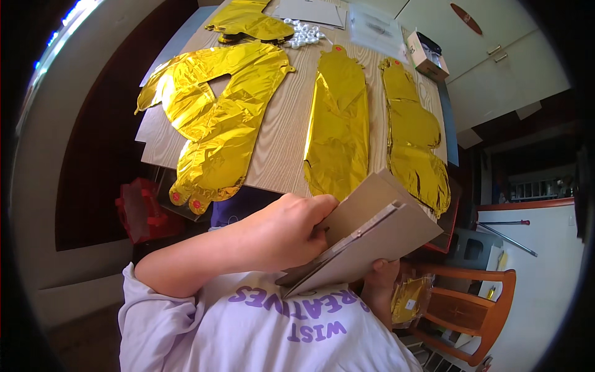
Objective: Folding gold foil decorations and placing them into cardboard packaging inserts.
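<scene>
Against my chest I hold a small stack of grey-brown cardboard sheets (372, 251), tilted and fanned partly apart at the top. My left hand (302, 222) is closed, with thumb and fingers gripping the left edge of the rear sheet (353, 208). From below, my right hand (383, 273) clasps the stack's lower right side; most of its fingers are hidden behind the cardboard. Beyond the hands, flat gold foil balloons lie on the wooden table: a looped one (229, 118) at left, a long narrow one (338, 118) in the middle, and a bumpy-edged one (415, 133) at right.
At the table's far side are another gold foil balloon (248, 22), white small pieces (304, 34), grey sheets (310, 11), clear plastic bags (378, 31) and a small box (427, 56). A wooden chair (465, 304) stands right, near a clear packet (409, 301). A red bag (145, 211) is left.
</scene>
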Action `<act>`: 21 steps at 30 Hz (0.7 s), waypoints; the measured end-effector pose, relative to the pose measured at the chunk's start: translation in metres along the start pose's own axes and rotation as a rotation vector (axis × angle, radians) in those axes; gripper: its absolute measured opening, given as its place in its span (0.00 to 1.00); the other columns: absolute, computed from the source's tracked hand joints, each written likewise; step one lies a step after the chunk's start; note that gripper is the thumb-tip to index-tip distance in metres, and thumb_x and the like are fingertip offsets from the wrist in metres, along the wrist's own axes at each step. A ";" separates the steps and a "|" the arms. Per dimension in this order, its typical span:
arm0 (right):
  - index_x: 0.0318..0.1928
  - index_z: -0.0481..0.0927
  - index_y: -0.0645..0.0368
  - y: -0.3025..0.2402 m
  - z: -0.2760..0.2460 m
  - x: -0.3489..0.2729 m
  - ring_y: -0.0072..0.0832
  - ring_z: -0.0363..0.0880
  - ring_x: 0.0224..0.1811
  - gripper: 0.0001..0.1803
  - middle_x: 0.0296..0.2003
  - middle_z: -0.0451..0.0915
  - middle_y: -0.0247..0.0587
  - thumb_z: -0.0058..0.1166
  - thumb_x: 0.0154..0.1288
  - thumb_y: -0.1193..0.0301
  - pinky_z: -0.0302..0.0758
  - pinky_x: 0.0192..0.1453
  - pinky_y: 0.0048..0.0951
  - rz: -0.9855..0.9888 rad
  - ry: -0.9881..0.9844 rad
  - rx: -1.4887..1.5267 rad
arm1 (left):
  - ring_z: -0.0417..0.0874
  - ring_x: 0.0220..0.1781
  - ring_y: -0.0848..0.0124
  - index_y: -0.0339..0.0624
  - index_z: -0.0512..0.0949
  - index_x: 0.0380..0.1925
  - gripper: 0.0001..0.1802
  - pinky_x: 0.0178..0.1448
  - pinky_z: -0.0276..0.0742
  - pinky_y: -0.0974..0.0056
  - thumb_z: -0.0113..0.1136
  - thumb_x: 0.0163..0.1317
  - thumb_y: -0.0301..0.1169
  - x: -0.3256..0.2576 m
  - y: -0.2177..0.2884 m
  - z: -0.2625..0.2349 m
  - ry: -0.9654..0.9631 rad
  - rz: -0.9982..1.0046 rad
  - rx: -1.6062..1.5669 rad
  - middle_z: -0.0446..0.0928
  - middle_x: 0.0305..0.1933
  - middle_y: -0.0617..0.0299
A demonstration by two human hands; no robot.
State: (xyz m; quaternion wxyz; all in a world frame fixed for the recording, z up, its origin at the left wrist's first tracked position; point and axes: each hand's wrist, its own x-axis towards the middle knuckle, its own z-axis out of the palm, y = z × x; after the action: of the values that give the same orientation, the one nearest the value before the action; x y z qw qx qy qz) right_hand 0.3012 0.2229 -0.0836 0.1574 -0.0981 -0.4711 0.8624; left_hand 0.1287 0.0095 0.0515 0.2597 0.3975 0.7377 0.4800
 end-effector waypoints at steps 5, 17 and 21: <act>0.55 0.71 0.66 0.010 -0.021 -0.009 0.38 0.78 0.51 0.42 0.50 0.77 0.44 0.76 0.41 0.59 0.77 0.54 0.41 -0.073 0.062 -0.169 | 0.78 0.29 0.45 0.32 0.66 0.31 0.10 0.32 0.75 0.52 0.55 0.51 0.23 -0.001 -0.013 0.016 0.081 0.081 0.074 0.74 0.24 0.43; 0.55 0.73 0.62 -0.003 0.008 0.001 0.33 0.78 0.50 0.35 0.48 0.78 0.40 0.74 0.46 0.65 0.75 0.53 0.34 0.010 0.052 0.048 | 0.82 0.35 0.54 0.31 0.72 0.43 0.15 0.40 0.77 0.58 0.55 0.55 0.23 0.002 -0.008 0.006 -0.017 -0.073 -0.211 0.78 0.36 0.44; 0.55 0.73 0.63 -0.001 0.011 0.004 0.34 0.79 0.49 0.34 0.47 0.79 0.41 0.72 0.46 0.67 0.76 0.53 0.35 0.102 0.043 0.122 | 0.76 0.49 0.77 0.30 0.70 0.56 0.18 0.55 0.73 0.68 0.51 0.67 0.24 -0.001 -0.016 -0.008 -0.316 -0.143 -0.585 0.79 0.46 0.60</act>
State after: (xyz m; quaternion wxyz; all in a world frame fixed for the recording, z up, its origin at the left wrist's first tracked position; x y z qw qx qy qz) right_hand 0.2939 0.2166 -0.0770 0.1289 -0.1309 -0.4085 0.8941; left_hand 0.1174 0.0011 0.0401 0.5067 0.3230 0.5454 0.5844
